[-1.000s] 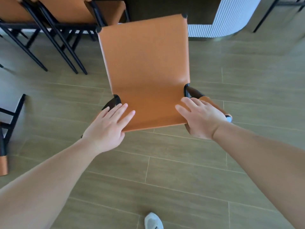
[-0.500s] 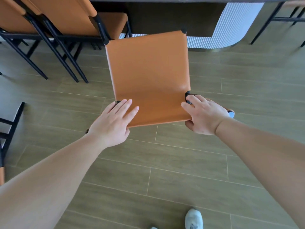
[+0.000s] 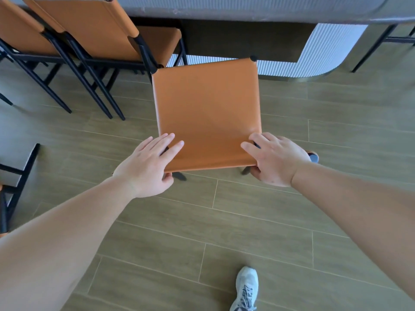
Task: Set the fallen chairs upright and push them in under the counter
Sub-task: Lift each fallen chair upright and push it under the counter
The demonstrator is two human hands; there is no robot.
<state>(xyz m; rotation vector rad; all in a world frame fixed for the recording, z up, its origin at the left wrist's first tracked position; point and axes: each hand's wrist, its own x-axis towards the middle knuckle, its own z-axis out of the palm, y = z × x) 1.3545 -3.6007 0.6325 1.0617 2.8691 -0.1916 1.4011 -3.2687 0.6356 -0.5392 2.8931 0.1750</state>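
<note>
Gripping chair (image 3: 207, 113) by near edge of orange panel, both hands. Left hand (image 3: 147, 168): fingers spread flat on top, thumb curled under edge. Right hand (image 3: 277, 159): fingers over corner, thumb below. Far edge just short of counter (image 3: 247, 10), dark recess behind. Upright chair (image 3: 94, 30) close at left; bare floor (image 3: 336, 104) right. Panel smooth, black frame tips at corners. Shoe (image 3: 246, 288) below.
</note>
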